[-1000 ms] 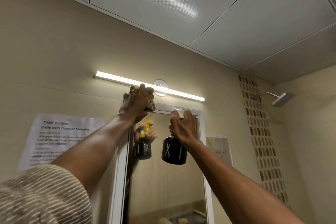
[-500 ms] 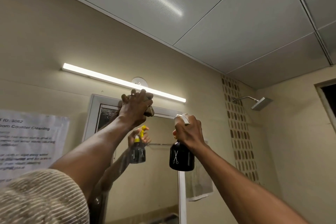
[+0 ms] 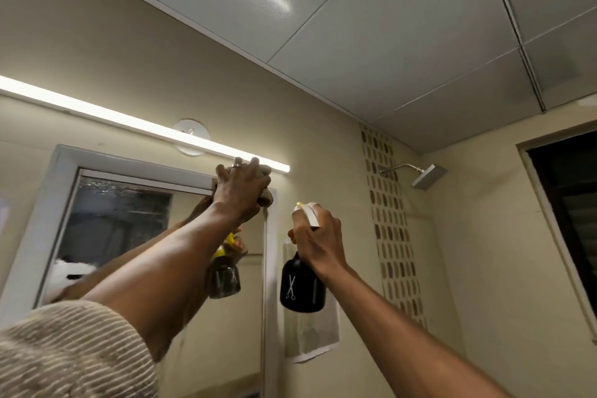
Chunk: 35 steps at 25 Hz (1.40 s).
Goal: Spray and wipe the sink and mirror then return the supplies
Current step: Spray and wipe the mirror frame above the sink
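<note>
A white-framed mirror hangs on the beige wall in the head view. My left hand presses a beige cloth against the mirror's top right corner. My right hand holds up a black spray bottle with a white and yellow trigger head, just right of the mirror frame and apart from the glass. The bottle and both arms show as reflections in the mirror. The sink is out of view.
A lit tube lamp runs above the mirror. A paper sheet hangs on the wall behind the bottle. A shower head sticks out at the right, beside a patterned tile strip and a dark window.
My left hand has slid the cloth rightward along the mirror's top edge to the right corner. The view has turned right, and the bottle stays raised in my right hand.
</note>
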### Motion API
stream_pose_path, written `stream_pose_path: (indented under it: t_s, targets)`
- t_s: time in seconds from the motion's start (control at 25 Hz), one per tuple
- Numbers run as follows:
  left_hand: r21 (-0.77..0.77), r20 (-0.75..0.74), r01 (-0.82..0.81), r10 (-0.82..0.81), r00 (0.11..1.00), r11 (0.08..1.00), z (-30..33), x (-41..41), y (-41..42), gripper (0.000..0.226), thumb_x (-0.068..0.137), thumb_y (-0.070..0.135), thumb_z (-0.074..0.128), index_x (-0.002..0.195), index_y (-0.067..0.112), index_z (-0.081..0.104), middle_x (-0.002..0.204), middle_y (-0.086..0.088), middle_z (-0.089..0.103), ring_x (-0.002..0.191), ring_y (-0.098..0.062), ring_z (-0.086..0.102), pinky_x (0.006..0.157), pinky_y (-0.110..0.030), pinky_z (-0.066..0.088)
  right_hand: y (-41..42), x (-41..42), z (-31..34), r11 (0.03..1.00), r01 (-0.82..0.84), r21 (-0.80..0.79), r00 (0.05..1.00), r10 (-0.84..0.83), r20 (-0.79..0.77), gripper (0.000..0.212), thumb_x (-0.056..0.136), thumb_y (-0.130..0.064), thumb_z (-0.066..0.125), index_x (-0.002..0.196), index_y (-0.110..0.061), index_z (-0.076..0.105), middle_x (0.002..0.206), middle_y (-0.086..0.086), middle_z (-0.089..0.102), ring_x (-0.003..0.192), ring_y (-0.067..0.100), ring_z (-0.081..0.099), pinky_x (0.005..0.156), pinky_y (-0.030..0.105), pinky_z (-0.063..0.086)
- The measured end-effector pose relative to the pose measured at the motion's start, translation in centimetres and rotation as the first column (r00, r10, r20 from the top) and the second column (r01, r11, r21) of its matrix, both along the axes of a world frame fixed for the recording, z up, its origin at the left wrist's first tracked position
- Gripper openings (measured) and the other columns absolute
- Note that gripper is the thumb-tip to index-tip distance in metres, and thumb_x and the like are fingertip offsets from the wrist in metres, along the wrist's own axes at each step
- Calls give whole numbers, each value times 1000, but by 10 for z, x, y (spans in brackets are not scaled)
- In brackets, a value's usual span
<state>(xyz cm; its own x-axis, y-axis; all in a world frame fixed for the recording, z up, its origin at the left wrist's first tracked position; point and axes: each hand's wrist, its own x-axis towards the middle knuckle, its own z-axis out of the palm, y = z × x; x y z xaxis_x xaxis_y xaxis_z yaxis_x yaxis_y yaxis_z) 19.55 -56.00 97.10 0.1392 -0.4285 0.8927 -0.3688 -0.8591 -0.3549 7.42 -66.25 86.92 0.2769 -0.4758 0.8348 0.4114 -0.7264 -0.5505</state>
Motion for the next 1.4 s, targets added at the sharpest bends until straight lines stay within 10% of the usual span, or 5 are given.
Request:
stream_pose_path:
  t_s: [0.32,1.4]
  targets:
    - [85,35,10,-13,999,996,-12,-11,-39,34,77,40,71,109,31,62,124,-2,44,121,-29,42,89,-50,42,-31,-7,-8,1000,16,-11,999,-16,52,35,94,-41,48,84,-11,64,76,12,75,74,32,73,72,52,60]
    - [193,-344,31,37,938,981,-330,-20,-76,56,87,23,56,140,15,39,145,-13,27,139,-36,23,102,-54,12,-50,-39,-149,999,-32,39,982,39,-184,34,101,-33,52,79,-11,66,65,6,75,60,13,68,52,15,45]
